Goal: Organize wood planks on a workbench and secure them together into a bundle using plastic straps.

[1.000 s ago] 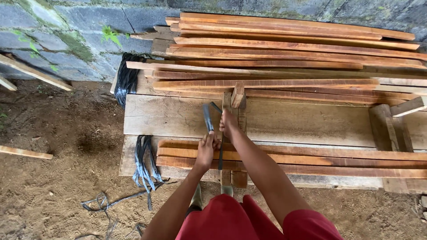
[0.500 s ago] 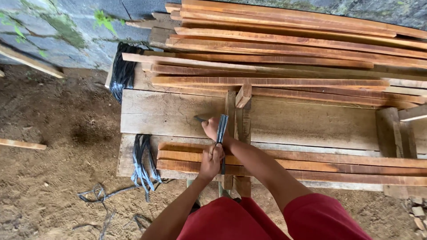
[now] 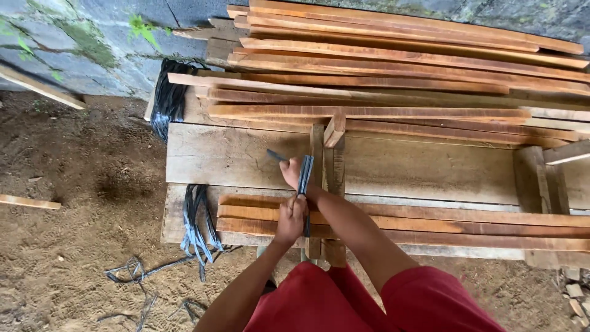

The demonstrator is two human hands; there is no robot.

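Note:
Both hands work a dark plastic strap over a bundle of thin wooden slats lying on a rough plank bench. My left hand is closed on the lower part of the strap, just above the slats. My right hand is closed on the strap's upper part, and a short loose end sticks out to its left. The strap runs taut between the two hands. Upright slat pieces stand right beside my right hand.
A large stack of long wooden slats fills the back of the bench against a stone wall. Bundles of black straps hang at the bench's left end and front edge. Loose straps lie on the dirt floor.
My right hand has come down over the strap and taken hold of it. The left hand slid lower along the strap, which now runs taut between both hands.

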